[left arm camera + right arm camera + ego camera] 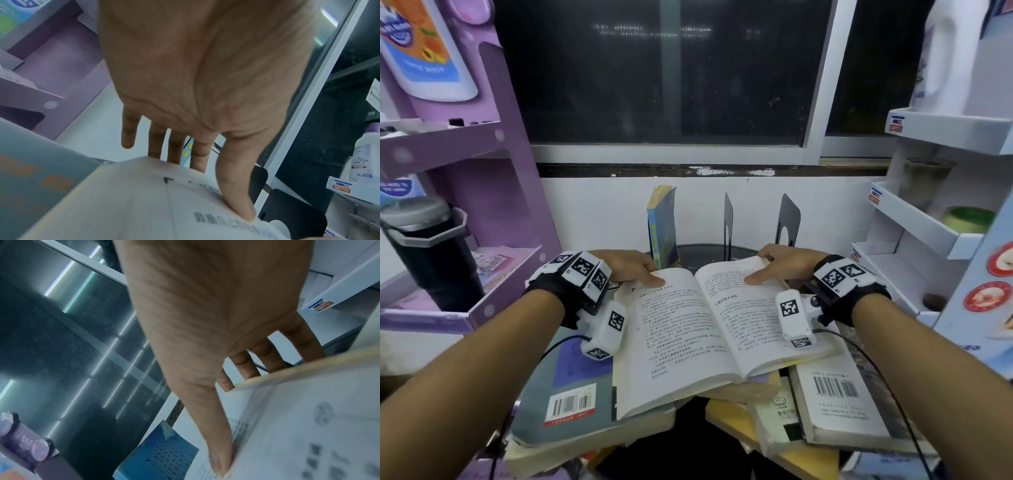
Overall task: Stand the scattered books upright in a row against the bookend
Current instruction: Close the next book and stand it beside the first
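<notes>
An open book (695, 329) with printed pages lies on top of a pile of flat books. My left hand (640, 270) grips its upper left edge, thumb (236, 194) on the page (133, 203) and fingers behind the cover. My right hand (767, 265) grips the upper right edge the same way, thumb (218, 451) pressed on the page (308, 426). Behind the hands a blue book (662, 228) stands upright on a dark round table. To its right stand two black bookends (727, 219) (787, 219).
Under the open book lie a grey-blue book (565, 394), a white book with a barcode (835, 401) and a yellow one (732, 418). A purple shelf (482, 212) with a dark flask (431, 253) stands at the left, a white shelf (914, 222) at the right, a window behind.
</notes>
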{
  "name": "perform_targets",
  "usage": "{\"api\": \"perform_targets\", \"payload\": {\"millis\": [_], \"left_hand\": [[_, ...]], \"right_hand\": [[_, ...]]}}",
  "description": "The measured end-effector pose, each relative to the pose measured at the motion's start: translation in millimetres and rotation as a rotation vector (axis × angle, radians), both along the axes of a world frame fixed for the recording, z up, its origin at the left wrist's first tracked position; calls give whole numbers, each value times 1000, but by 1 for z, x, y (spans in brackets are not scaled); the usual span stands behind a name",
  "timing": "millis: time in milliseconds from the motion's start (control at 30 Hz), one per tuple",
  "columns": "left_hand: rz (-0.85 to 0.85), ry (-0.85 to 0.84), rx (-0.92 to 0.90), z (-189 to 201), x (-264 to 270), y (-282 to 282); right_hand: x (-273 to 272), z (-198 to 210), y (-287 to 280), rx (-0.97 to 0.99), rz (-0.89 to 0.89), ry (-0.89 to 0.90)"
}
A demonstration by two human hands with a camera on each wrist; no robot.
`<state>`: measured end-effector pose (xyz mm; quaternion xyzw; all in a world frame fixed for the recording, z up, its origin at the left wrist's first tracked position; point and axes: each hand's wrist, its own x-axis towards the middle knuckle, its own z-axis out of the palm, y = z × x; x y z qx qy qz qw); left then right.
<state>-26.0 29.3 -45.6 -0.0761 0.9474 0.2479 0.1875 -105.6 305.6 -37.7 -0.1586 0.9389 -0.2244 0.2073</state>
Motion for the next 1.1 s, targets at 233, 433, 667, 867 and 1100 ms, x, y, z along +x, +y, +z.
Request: {"api": "perform_targets", "payload": {"millis": [233,433,667,867,1100], "left_hand": [[71,99,70,14,-3,-2],[104,316,144,36,-2,-4],[281,691,374,77,10,8],[414,916,550,84,13,25],[537,1000,739,72,7,41]], "right_hand": [[-3,9,-9,-84,-33,145],[-3,31,-15,-209,-41,250],[9,64,-9,-507,-171,392],[18,71,-16,-632,-220,553],[24,61,-31,-676,-187,678]]}}
